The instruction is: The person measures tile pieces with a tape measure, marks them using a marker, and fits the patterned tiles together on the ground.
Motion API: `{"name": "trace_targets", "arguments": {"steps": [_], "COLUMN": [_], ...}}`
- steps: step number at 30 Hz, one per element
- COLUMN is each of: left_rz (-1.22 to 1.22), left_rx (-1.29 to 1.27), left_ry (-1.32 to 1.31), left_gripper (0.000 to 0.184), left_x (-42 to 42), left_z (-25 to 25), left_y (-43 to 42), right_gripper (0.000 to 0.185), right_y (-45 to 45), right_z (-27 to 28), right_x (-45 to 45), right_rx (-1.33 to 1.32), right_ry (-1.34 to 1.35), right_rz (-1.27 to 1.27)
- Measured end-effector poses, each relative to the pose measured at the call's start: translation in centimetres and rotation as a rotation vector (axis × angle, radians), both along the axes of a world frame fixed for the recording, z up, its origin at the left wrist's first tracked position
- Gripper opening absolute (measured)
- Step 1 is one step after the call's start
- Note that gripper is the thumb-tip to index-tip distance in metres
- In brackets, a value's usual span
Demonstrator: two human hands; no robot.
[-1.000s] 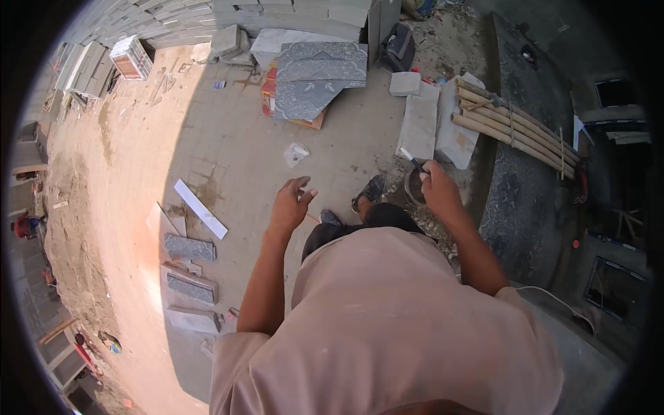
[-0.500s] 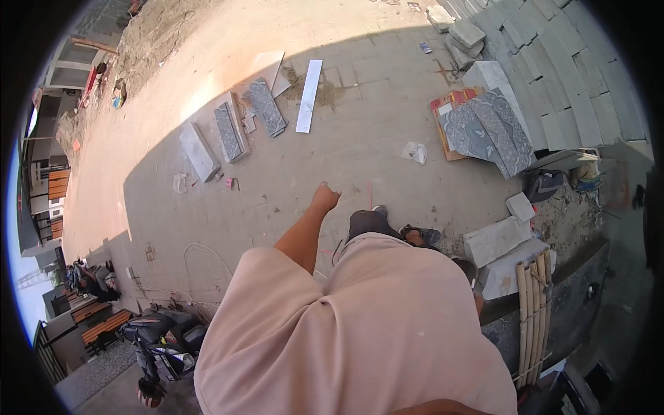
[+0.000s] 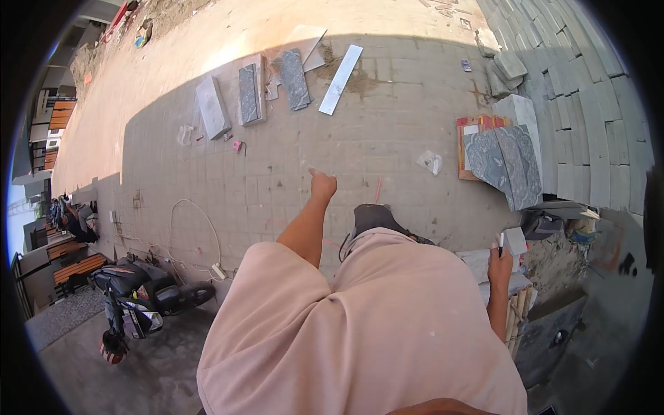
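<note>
One pen (image 3: 501, 243) in the pinch of the right hand (image 3: 499, 266), white end outward.

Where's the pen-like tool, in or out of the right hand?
In: the right hand grips the pen-like tool, its white end sticking out.

paved ground (image 3: 408, 97): mostly shaded | sunlit strip (image 3: 138, 83): far left | block stack (image 3: 588, 117): right
</note>
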State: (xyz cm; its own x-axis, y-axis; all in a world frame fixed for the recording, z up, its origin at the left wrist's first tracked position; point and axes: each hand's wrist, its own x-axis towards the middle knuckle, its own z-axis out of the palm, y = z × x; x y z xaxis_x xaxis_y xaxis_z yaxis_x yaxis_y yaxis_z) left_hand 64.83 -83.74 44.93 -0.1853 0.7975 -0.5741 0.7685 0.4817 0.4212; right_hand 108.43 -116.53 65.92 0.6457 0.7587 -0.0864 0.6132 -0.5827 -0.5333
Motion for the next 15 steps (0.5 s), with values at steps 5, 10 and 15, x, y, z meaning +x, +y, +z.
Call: {"name": "trace_targets", "arguments": {"steps": [5,10,15], "left_rz": [0.076,-0.001,0.057], "left_rx": [0.032,0.058,-0.063], "left_ry": [-0.053,-0.031,-0.062], "left_gripper": [0.096,0.096,0.093], "left_x": [-1.4,-3.1,-2.2], "left_z": [-1.4,-5.0,-1.2], "left_y": [-0.8,-2.3,-2.6], "right_gripper": [0.043,0.047,0.049], "right_y": [7.5,8.7,8.1], "right_z": [7.3,8.3,8.3], "right_x": [-5.0,-6.9,-7.4], "right_rx": [-0.163,-0.131,-0.136], "right_ry": [0.133,0.167,0.161], "right_rz": [0.064,0.141,0.113]}}
